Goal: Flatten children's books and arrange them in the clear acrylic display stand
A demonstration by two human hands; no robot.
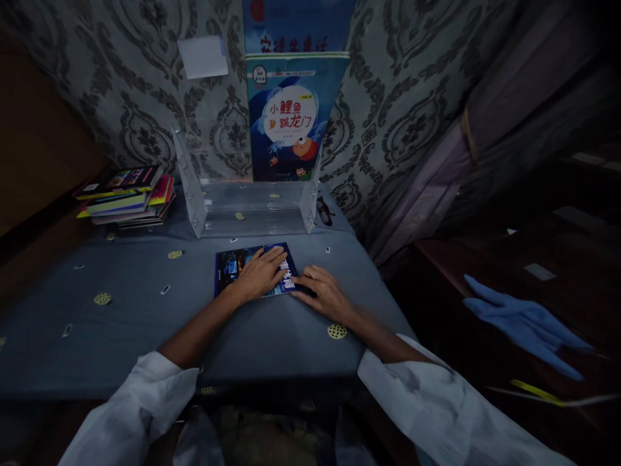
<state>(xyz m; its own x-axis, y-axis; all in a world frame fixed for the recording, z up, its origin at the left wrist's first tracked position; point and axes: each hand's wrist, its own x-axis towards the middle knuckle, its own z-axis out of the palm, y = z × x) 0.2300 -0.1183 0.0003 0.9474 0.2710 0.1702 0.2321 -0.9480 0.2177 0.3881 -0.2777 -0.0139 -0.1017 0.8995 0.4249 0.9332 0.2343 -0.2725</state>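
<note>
A dark book (228, 263) with a blue picture cover and white characters lies flat on the cloth-covered table, turned sideways to me. My left hand (262, 273) rests on its cover, palm down with the fingers stretched out. At the book's right edge is my right hand (323, 292), its fingers bent and pinching the edge between thumb and fingers. The fingertips there are partly hidden. Just beyond the book stands a clear plastic rack (252, 217), with a blue children's book (286, 155) upright at its back.
A stack of books (129, 197) sits at the table's back left. Folded glasses (325, 212) lie beside the rack. Behind the table is a patterned wall covering (392, 84). To the right, a blue glove (524, 320) lies on a dark surface, near a gathered curtain (427, 188).
</note>
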